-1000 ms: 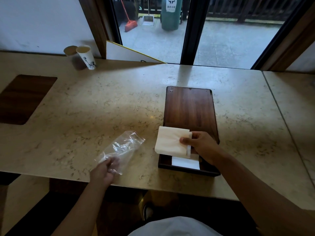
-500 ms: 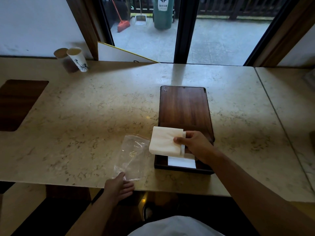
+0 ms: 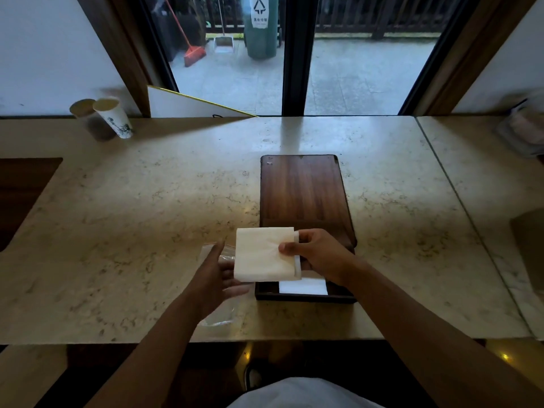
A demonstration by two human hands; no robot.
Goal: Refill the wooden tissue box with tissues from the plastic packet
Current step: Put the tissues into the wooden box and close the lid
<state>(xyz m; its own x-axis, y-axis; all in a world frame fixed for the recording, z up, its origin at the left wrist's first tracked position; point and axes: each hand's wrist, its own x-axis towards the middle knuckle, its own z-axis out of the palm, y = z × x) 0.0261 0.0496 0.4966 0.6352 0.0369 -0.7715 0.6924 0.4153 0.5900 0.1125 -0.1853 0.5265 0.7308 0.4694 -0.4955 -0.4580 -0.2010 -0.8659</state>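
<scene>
A dark wooden tissue box (image 3: 306, 195) lies on the marble counter, its sliding lid pushed back so the near end shows a white tissue (image 3: 303, 287) inside. My right hand (image 3: 321, 257) pinches a cream stack of tissues (image 3: 262, 254) by its right edge, held just above the box's near left corner. My left hand (image 3: 215, 275) reaches in from the left with fingers spread, at the stack's lower left edge; whether it touches is unclear. The clear plastic packet (image 3: 219, 316) lies flat on the counter, mostly hidden beneath my left hand.
Two paper cups (image 3: 113, 119) stand at the back left by the window frame. A dark wooden inset (image 3: 20, 195) sits in the counter at far left. A white board (image 3: 188, 104) leans at the window. A seam (image 3: 459, 198) divides the counter on the right.
My left hand let go of the plastic packet at the counter's edge and moved up and right to the tissue stack. The right hand kept its hold on the stack.
</scene>
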